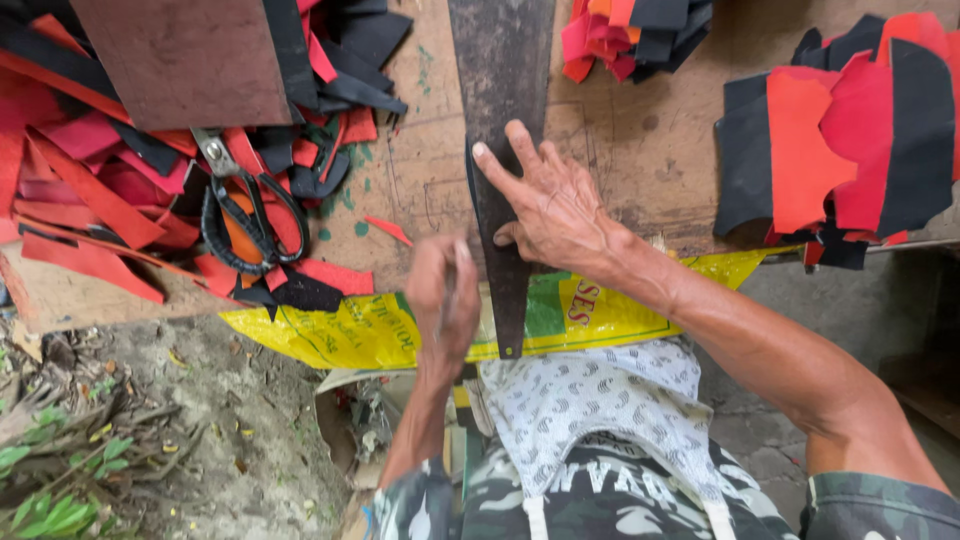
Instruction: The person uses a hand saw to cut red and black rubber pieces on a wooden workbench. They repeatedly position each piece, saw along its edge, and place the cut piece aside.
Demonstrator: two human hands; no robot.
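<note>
Worktop: worn brown board, scuffed and marked with green paint spots.
Ground: bare grey dirt, with dry leaves and green weeds at lower left.
Light: soft, even daylight outdoors.

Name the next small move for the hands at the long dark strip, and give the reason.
Probably draw the left hand toward the body along the dark strip's left edge. The right hand lies flat on the strip, pinning it to the wooden table, while the left fist sits beside that edge; what it holds is hidden.
</note>
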